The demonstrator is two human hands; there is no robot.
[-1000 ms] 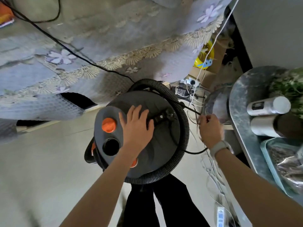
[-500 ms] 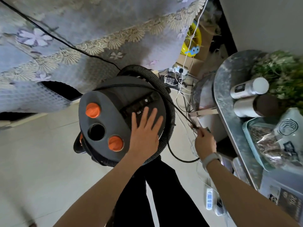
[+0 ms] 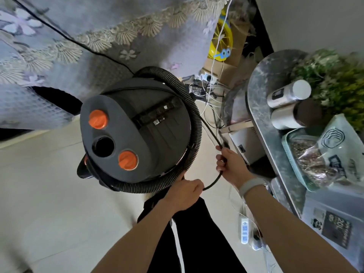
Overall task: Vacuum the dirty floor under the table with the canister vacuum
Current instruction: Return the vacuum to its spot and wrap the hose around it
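Observation:
The grey canister vacuum [image 3: 137, 131] with two orange knobs stands on the pale tiled floor, its black ribbed hose [image 3: 195, 123] coiled round the lid. A thin black power cord [image 3: 211, 134] runs down the vacuum's right side. My right hand [image 3: 230, 164] grips this cord beside the canister. My left hand [image 3: 183, 196] is curled at the hose's near edge, where the cord loop ends; what it holds is hidden under the fingers. The table [image 3: 122, 20], draped in a lilac lace cloth, stands just behind the vacuum.
A grey marbled counter [image 3: 262, 107] with two flasks, a plant and a food tray is at the right. White cables and a power strip [image 3: 245, 230] lie on the floor below it. A yellow toy and boxes sit behind.
My left hand has left the vacuum's lid and curled at the hose's near edge. My right hand now grips the black cord, closer to the canister.

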